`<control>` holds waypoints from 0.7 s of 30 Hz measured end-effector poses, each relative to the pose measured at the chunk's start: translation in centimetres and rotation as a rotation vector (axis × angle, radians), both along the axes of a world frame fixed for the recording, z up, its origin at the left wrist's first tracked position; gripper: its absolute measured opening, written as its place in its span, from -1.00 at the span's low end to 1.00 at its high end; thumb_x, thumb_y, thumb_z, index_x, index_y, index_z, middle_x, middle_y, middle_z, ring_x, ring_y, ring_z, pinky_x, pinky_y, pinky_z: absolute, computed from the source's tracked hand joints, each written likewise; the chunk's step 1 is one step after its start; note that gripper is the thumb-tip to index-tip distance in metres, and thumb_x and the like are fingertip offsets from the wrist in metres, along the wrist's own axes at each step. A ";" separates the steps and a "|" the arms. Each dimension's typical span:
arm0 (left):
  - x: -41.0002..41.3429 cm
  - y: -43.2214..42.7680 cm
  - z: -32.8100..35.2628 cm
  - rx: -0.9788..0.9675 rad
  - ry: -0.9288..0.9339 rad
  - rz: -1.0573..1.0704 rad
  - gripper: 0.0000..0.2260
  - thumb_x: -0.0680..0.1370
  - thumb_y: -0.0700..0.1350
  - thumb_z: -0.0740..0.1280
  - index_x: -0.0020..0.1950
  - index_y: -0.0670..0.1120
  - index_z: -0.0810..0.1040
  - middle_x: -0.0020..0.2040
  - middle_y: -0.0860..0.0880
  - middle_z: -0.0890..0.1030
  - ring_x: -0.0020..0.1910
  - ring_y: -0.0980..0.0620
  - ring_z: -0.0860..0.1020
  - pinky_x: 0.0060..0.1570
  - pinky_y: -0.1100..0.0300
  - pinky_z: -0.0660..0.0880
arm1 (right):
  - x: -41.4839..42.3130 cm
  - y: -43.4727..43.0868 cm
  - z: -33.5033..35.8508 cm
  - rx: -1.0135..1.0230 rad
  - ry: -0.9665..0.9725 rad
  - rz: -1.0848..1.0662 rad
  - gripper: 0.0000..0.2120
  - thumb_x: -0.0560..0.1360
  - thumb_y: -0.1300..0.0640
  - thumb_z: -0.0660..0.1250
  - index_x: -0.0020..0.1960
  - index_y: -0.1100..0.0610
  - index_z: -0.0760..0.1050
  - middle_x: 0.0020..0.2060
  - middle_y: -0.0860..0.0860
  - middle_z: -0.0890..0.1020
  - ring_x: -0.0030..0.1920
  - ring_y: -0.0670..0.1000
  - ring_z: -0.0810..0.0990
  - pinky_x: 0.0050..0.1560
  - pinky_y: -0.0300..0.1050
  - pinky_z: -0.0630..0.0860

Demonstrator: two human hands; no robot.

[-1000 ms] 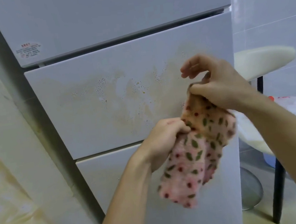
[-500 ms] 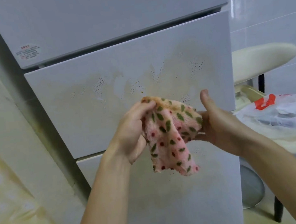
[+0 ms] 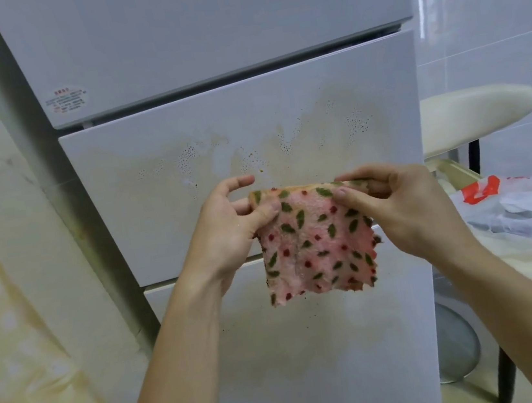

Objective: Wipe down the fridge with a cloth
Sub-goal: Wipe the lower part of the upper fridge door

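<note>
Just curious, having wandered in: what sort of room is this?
Probably a home kitchen. A white fridge with stacked doors, splattered brown, fills the view; glossy white wall tiles stand to its right, and the left hand and right hand hold a patterned cloth before it.

Two arms rise from the lower edge of the picture, both bare; the left forearm (image 3: 178, 365) is slim and smooth, widening toward the elbow, with faint tendon lines near the wrist; the right forearm (image 3: 527, 319) is bare likewise and looks broader, being nearer the camera; the left hand (image 3: 230, 226) is slender and long-fingered, the fleshy base of its thumb in plain sight, the thumb ending in a short, trimmed nail; the right hand (image 3: 404, 210) shows its back and knuckles, fine creases at the finger joints, and a short nail on its thumb.
</note>
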State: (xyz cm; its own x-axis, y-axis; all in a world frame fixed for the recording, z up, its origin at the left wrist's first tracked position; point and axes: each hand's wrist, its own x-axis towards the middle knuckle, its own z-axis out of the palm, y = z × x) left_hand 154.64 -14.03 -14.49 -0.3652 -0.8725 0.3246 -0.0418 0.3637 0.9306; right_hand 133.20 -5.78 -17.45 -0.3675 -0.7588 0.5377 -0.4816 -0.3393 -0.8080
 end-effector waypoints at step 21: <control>-2.2 1.2 -1.2 0.347 0.103 -0.224 -0.35 0.71 0.30 0.04 0.16 -0.18 0.71 0.10 -0.22 0.73 0.12 -0.16 0.70 0.22 -0.08 0.57 | 4.3 -0.9 -0.4 -0.071 -0.067 0.353 -0.84 0.64 0.18 0.38 0.06 0.03 0.74 0.18 -0.12 0.68 0.24 -0.16 0.64 0.40 -0.12 0.50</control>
